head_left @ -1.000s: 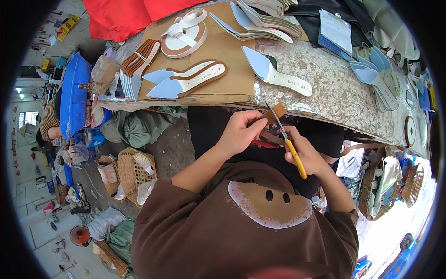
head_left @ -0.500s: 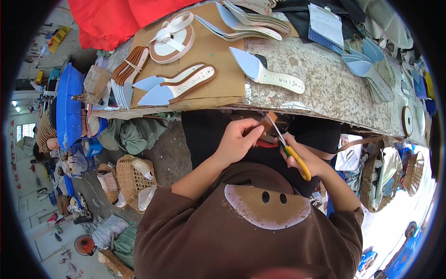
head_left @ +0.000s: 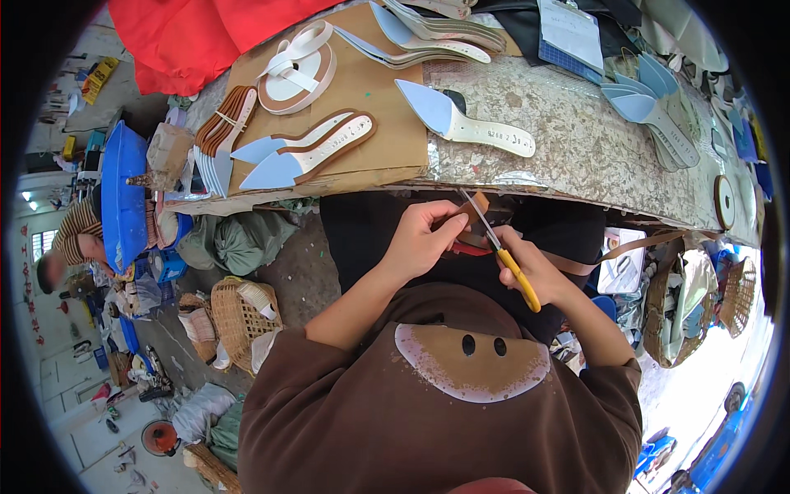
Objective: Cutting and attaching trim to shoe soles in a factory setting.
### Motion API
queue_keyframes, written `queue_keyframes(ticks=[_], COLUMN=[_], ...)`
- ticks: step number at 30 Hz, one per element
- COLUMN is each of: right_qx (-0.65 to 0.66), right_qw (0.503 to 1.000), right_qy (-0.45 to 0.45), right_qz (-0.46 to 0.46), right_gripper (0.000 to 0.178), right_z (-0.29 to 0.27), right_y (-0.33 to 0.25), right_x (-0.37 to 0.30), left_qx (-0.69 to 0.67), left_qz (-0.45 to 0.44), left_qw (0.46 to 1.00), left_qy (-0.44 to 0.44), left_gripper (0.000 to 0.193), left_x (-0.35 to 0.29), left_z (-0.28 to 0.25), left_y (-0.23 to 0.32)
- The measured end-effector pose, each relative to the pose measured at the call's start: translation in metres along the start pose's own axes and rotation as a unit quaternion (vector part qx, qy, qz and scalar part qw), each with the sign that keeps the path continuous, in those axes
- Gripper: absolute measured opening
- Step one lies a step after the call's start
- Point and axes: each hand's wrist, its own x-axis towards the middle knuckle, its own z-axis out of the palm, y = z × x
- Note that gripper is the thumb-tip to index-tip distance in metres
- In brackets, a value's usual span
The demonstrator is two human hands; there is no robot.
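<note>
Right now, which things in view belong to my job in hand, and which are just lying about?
In the job:
brown strip, in your left hand
yellow-handled scissors, in your right hand
brown-edged soles, probably

Apparently lying about:
red cloth
clipboard
blue tub
wicker basket

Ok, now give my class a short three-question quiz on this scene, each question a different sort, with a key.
1. True or false: the right hand holds the yellow-handled scissors.
2. Fill in: on the bench, the roll of pale strap lies on brown ____.
3. Short answer: what does the left hand pinch?

Key: 1. True. 2. cardboard. 3. A brown strip.
</note>
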Motion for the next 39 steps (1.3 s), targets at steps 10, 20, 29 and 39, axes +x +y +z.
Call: queue_keyframes(ticks=[10,20,29,39], right_qx=[-0.126,-0.127,0.163,0.076], right_qw=[0.951,0.930,0.958,0.963], right_qy=[0.280,0.313,0.227,0.249], right_qz=[0.025,-0.149,-0.067,-0.071], right_gripper=[0.054,0.051,0.026,0.016], right_z=[-0.049,-0.054,0.012,-0.055], right_y=[0.011,-0.018,-0.023,-0.009], right_x=[-0.004,0.043,0.073,0.061], left_qx=[-0.047,0.159,0.584,0.618], left_qz=[-0.090,0.302,0.348,0.294], left_qw=[0.994,0.922,0.710,0.719], left_qy=[-0.027,0.184,0.183,0.121], left_gripper=[0.015,0.018,0.019,0.019], left_x=[-0.021,0.018,0.130,0.103], left_z=[-0.011,0.018,-0.043,-0.055], left_y=[-0.014,-0.004,0.052,0.063])
